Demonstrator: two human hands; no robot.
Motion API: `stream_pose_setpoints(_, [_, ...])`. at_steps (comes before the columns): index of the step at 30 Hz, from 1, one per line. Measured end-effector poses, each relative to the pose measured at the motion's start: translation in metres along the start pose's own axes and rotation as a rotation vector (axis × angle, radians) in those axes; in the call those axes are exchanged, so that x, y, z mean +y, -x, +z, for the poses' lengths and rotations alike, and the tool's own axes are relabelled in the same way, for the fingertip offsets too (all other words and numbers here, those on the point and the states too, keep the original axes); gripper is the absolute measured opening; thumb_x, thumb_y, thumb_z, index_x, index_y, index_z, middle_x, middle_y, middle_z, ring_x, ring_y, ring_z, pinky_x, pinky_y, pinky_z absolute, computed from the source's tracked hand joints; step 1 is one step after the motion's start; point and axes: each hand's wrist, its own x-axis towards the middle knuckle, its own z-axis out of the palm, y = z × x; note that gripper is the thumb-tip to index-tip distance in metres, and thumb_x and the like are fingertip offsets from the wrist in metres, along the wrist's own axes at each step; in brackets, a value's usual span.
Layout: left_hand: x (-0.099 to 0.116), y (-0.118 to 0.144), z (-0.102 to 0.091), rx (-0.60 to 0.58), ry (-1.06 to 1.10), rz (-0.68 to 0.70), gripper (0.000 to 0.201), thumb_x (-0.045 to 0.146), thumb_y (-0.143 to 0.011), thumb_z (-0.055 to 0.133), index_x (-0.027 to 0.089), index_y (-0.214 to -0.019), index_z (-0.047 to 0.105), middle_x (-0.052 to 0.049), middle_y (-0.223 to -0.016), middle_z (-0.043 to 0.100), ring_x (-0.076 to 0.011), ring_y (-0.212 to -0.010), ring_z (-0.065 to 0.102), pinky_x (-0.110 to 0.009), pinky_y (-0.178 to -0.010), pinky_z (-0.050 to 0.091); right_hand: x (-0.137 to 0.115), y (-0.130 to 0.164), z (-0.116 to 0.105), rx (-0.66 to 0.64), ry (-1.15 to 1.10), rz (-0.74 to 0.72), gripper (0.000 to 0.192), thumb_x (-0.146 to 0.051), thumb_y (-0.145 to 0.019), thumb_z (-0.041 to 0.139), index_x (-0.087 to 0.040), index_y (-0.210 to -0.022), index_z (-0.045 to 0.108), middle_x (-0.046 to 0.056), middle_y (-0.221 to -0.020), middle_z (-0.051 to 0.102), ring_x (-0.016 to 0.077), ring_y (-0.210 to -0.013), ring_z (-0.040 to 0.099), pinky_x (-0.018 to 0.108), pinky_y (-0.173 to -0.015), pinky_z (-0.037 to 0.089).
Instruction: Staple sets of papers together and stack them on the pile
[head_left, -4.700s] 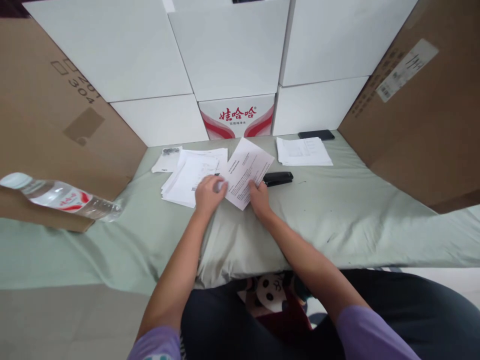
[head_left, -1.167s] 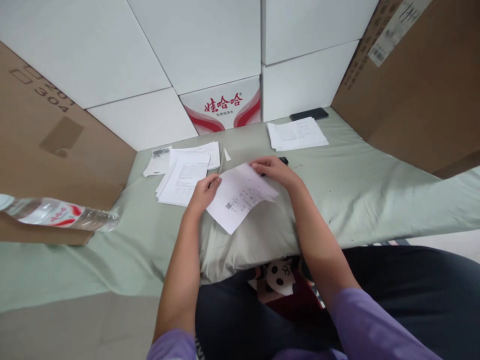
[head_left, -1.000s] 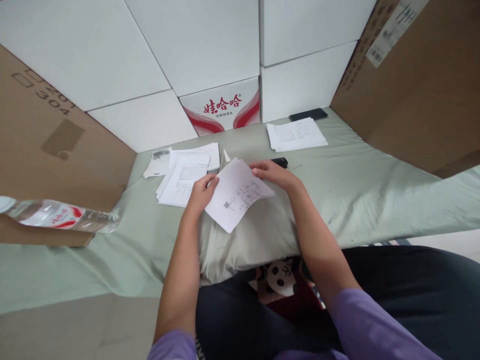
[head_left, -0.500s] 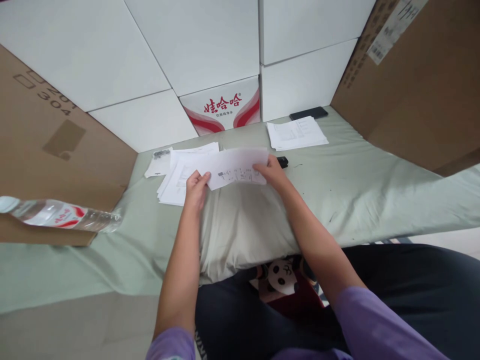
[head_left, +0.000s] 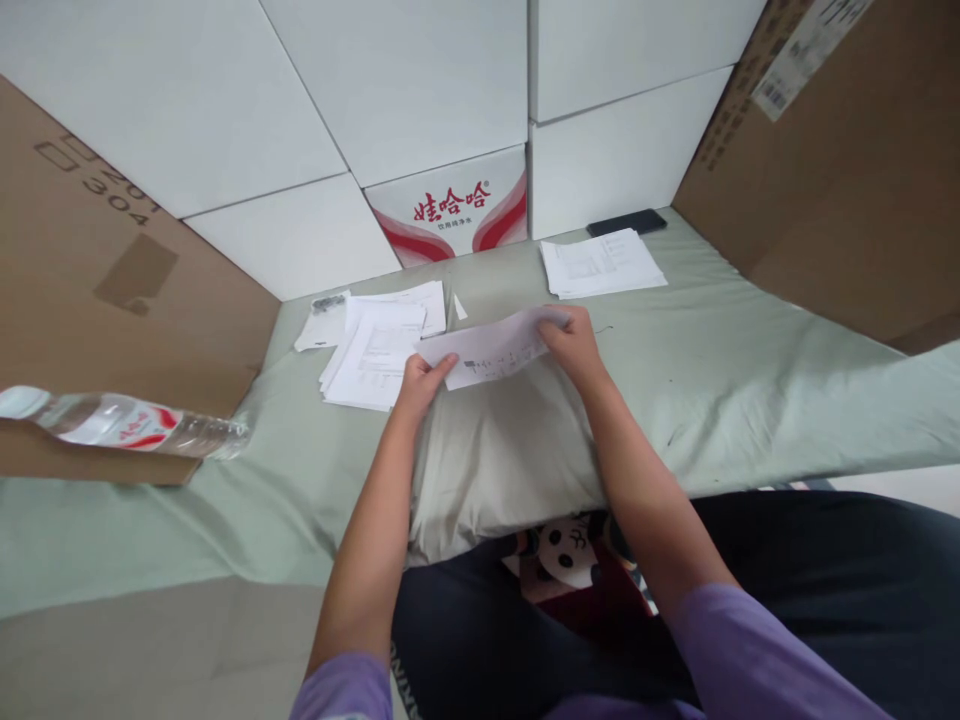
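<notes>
Paper (head_left: 491, 350) is what both hands have hold of, a small bunch of printed sheets lifted a little way over the green cloth (head_left: 750, 360) that covers the table. From the head camera, the left hand (head_left: 421, 380) pinches the near left corner with its thumb on top and fingers tucked under. The right hand (head_left: 574, 340) is curled shut around the far right end of the same sheets. The sheets sag a bit in the middle between the two hands.

I think a sheet could slip out, because each hand grips only an end and the sheets look loose. If the hands pull apart too hard, a thin sheet might rip. If they push together, the paper could bend and get a crease.

Just to the left lies a messy pile of papers (head_left: 375, 350), almost touching the left hand. A bump from that hand could push it around and mix things up. A tidy stack of sheets (head_left: 600, 265) sits further back on the right, with a dark phone (head_left: 626, 222) behind it. A water bottle (head_left: 124, 420) lies on its side well off to the left, on the edge of a brown box (head_left: 97, 280). It might roll down if the cloth gets tugged. White boxes (head_left: 420, 90) stand along the back.
</notes>
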Motion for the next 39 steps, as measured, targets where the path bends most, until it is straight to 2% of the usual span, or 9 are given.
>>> stream_pose_setpoints(6, [-0.003, 0.001, 0.009, -0.015, 0.017, 0.020, 0.054, 0.050, -0.070, 0.079, 0.011, -0.107, 0.070, -0.014, -0.110, 0.074, -0.0256, -0.104, 0.070, -0.038, -0.095, 0.054, 0.003, 0.000, -0.001, 0.040, 0.081, 0.032, 0.016, -0.023, -0.074, 0.046, -0.021, -0.060, 0.041, -0.002, -0.062, 0.034, 0.0122, -0.063, 0.035, 0.025, -0.058, 0.032])
stream_pose_setpoints(12, [-0.002, 0.002, 0.009, -0.042, -0.057, 0.024, 0.055, 0.051, -0.074, 0.076, 0.010, -0.111, 0.070, -0.015, -0.112, 0.074, -0.0260, -0.106, 0.069, -0.040, -0.100, 0.052, 0.004, 0.001, -0.003, 0.039, 0.179, 0.090, 0.016, -0.025, -0.074, 0.045, -0.021, -0.060, 0.038, -0.001, -0.063, 0.033, 0.0125, -0.064, 0.035, 0.024, -0.057, 0.031])
stream_pose_setpoints(17, [-0.002, 0.003, 0.013, -0.056, -0.132, 0.022, 0.058, 0.055, -0.074, 0.073, 0.011, -0.113, 0.069, -0.015, -0.113, 0.074, -0.0274, -0.108, 0.068, -0.042, -0.100, 0.052, 0.007, 0.000, -0.004, 0.070, 0.114, 0.049, 0.016, -0.027, -0.073, 0.045, -0.021, -0.060, 0.039, -0.002, -0.061, 0.032, 0.0115, -0.061, 0.033, 0.025, -0.055, 0.028])
stream_pose_setpoints(22, [-0.001, 0.002, 0.012, -0.069, -0.220, 0.027, 0.059, 0.055, -0.071, 0.076, 0.011, -0.110, 0.070, -0.016, -0.112, 0.074, -0.0273, -0.106, 0.068, -0.040, -0.097, 0.053, 0.010, -0.001, -0.005, 0.060, 0.134, 0.100, 0.018, -0.029, -0.071, 0.046, -0.021, -0.058, 0.036, -0.003, -0.059, 0.031, 0.0111, -0.060, 0.032, 0.025, -0.053, 0.026])
stream_pose_setpoints(27, [-0.002, 0.000, 0.009, -0.088, -0.207, -0.056, 0.057, 0.058, -0.072, 0.073, 0.010, -0.103, 0.071, -0.015, -0.104, 0.076, -0.0284, -0.099, 0.070, -0.041, -0.091, 0.055, 0.013, -0.001, -0.005, 0.047, 0.096, 0.039, 0.019, -0.027, -0.071, 0.048, -0.021, -0.056, 0.037, -0.004, -0.057, 0.030, 0.0103, -0.057, 0.031, 0.025, -0.053, 0.024])
stream_pose_setpoints(30, [-0.003, -0.001, 0.008, -0.049, -0.188, -0.085, 0.055, 0.057, -0.071, 0.073, 0.010, -0.101, 0.072, -0.015, -0.103, 0.076, -0.0287, -0.098, 0.071, -0.041, -0.090, 0.056, 0.012, -0.003, -0.005, 0.059, 0.077, 0.079, 0.019, -0.027, -0.069, 0.050, -0.021, -0.055, 0.038, -0.004, -0.055, 0.032, 0.0106, -0.057, 0.033, 0.025, -0.052, 0.024])
stream_pose_setpoints(33, [-0.002, -0.002, 0.003, 0.019, -0.109, -0.116, 0.056, 0.056, -0.073, 0.072, 0.011, -0.107, 0.070, -0.015, -0.107, 0.075, -0.0274, -0.098, 0.070, -0.040, -0.088, 0.057, 0.007, -0.007, -0.010, 0.103, -0.098, 0.144, 0.017, -0.031, -0.070, 0.052, -0.021, -0.059, 0.045, -0.003, -0.056, 0.039, 0.0114, -0.056, 0.038, 0.024, -0.051, 0.029])
stream_pose_setpoints(36, [0.005, 0.002, -0.005, -0.100, -0.068, -0.273, 0.057, 0.054, -0.072, 0.074, 0.012, -0.109, 0.070, -0.013, -0.103, 0.076, -0.0260, -0.090, 0.071, -0.037, -0.078, 0.058, 0.000, -0.011, -0.022, 0.015, -0.305, 0.301, 0.026, -0.044, -0.078, 0.052, -0.020, -0.076, 0.061, 0.001, -0.063, 0.056, 0.0143, -0.057, 0.050, 0.025, -0.052, 0.037])
stream_pose_setpoints(39, [0.016, 0.010, -0.011, -0.330, -0.140, -0.466, 0.057, 0.052, -0.069, 0.078, 0.014, -0.111, 0.070, -0.012, -0.100, 0.075, -0.0248, -0.081, 0.071, -0.032, -0.064, 0.056, -0.007, -0.011, -0.034, -0.264, -0.263, 0.535, 0.039, -0.053, -0.079, 0.058, -0.018, -0.093, 0.070, 0.009, -0.083, 0.072, 0.0180, -0.066, 0.062, 0.026, -0.055, 0.043])
